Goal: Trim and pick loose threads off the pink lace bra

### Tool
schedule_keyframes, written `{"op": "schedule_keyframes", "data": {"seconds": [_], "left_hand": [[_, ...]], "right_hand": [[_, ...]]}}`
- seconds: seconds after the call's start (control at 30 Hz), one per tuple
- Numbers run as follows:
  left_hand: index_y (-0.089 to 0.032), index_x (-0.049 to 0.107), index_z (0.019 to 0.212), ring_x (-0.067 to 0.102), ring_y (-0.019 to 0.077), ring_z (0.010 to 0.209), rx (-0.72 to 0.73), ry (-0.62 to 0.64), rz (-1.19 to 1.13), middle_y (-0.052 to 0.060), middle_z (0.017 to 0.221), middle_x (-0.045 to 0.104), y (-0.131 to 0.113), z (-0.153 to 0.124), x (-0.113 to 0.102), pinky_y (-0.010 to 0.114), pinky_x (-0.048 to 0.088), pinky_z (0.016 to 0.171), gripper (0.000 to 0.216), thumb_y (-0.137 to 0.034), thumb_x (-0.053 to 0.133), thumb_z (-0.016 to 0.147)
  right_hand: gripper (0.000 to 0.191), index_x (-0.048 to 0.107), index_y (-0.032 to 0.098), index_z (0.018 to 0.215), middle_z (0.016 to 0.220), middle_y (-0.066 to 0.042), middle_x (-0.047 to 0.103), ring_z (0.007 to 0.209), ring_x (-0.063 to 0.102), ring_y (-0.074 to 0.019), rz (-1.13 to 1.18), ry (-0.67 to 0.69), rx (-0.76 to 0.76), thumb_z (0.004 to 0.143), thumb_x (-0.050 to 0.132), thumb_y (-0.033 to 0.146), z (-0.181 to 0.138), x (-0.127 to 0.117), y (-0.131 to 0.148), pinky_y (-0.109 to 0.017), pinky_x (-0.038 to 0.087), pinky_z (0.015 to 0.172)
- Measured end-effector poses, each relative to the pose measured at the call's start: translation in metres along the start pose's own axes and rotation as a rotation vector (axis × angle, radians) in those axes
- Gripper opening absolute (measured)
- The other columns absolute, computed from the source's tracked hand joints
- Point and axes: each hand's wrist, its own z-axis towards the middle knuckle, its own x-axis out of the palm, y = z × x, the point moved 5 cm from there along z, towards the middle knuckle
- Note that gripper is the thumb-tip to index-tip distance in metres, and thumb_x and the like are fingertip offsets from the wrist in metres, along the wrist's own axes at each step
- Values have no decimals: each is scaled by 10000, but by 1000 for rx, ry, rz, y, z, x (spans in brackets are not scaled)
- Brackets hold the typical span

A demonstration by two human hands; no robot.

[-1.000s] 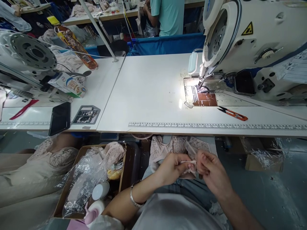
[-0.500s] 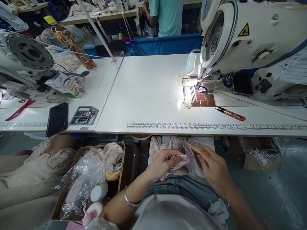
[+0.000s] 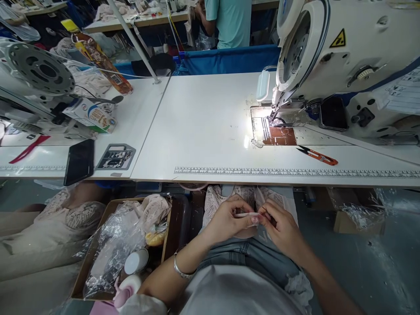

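Over my lap, below the table's front edge, both hands meet at a pale lace garment (image 3: 213, 202). My left hand (image 3: 231, 218) pinches a narrow folded edge of the fabric between thumb and fingers. Fingertips touching the left thumb, my right hand (image 3: 278, 223) is closed on the same edge. Part of the lace hangs between my knees and the table, and the hands cover some of it. On the table above lie orange thread snips (image 3: 317, 155), apart from both hands.
A lit sewing machine (image 3: 315, 57) stands at the right of the white table (image 3: 203, 127). To the left are a phone (image 3: 79, 162), a drink bottle (image 3: 101, 59) and another machine. A box (image 3: 77, 280) of supplies sits beside my left arm. A co-worker in a teal shirt (image 3: 233, 24) is beyond.
My hands have come together; the right hand moved left and its extended fingers curled into a pinch. The sheer fabric spread between them is now gathered into a narrow edge.
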Motion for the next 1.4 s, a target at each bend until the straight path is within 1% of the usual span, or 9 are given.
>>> {"op": "schedule_keyframes", "data": {"seconds": [0.1, 0.2, 0.27, 0.43, 0.93, 1.1, 1.27, 1.33, 1.4], "left_hand": [[-141, 640, 754, 435, 119, 645, -41, 24, 3, -3, 681, 520, 6, 1, 6, 237, 328, 608, 426, -559, 715, 782], [-155, 568, 781, 305, 87, 545, -106, 57, -95, -51, 603, 410, 14, -1, 9, 225, 235, 523, 476, -622, 647, 828], [-150, 579, 815, 310, 88, 551, -94, 62, -137, -42, 626, 430, 15, -2, 9, 225, 245, 526, 472, -618, 623, 852], [-128, 650, 939, 421, 128, 667, -79, 36, -157, 39, 793, 561, 17, -3, 7, 242, 342, 608, 430, -552, 614, 879], [-129, 679, 955, 411, 129, 639, -107, 2, -76, 17, 723, 534, 16, -4, 6, 244, 320, 591, 483, -596, 625, 845], [-132, 713, 910, 459, 133, 645, -45, -8, 29, 20, 710, 595, 14, -2, 9, 239, 348, 609, 385, -507, 646, 860], [-148, 728, 823, 493, 132, 627, 47, 23, 258, 9, 647, 604, 10, 1, 14, 243, 355, 644, 289, -384, 591, 919], [-143, 711, 815, 431, 115, 580, 46, 112, 275, -12, 590, 527, 7, 1, 17, 236, 322, 602, 333, -406, 550, 942], [-137, 671, 780, 387, 106, 570, 37, 205, 224, -21, 584, 475, 3, 1, 21, 225, 302, 569, 395, -479, 548, 935]], "right_hand": [[399, 515, 200, 848, 780, -26, 490, 627, 504, -175, -87, -23, -21, 1134, 355, 427, -3, 1, 3, -262, 399, 543], [309, 594, 190, 1180, 917, -68, 562, 670, 555, -175, -257, -106, -93, 1144, 310, 304, -11, -2, 4, -266, 432, 556], [346, 576, 201, 1342, 943, -71, 589, 671, 559, -161, -411, -139, -172, 1127, 304, 182, -17, -3, 7, -266, 426, 568], [404, 648, 242, 1324, 895, -33, 630, 686, 581, -137, -603, -172, -308, 1089, 374, 61, -23, -5, 18, -258, 434, 602], [400, 660, 218, 1316, 855, -43, 625, 685, 586, -159, -674, -183, -350, 1085, 380, 49, -20, -5, 26, -288, 438, 596], [400, 610, 236, 1373, 867, -44, 599, 637, 550, -154, -446, -161, -225, 1090, 364, 98, -22, 2, 13, -275, 406, 541], [321, 610, 243, 1355, 801, -34, 580, 575, 500, -157, 192, -83, 93, 1116, 418, 341, -16, 7, 1, -254, 382, 490], [342, 692, 226, 1181, 626, 14, 453, 472, 364, -132, 526, -62, 240, 1080, 516, 501, -14, 10, -2, -236, 286, 434], [469, 682, 193, 807, 533, 45, 309, 437, 228, -106, 787, -103, 336, 1012, 609, 609, -12, 9, -3, -231, 215, 422]]}}
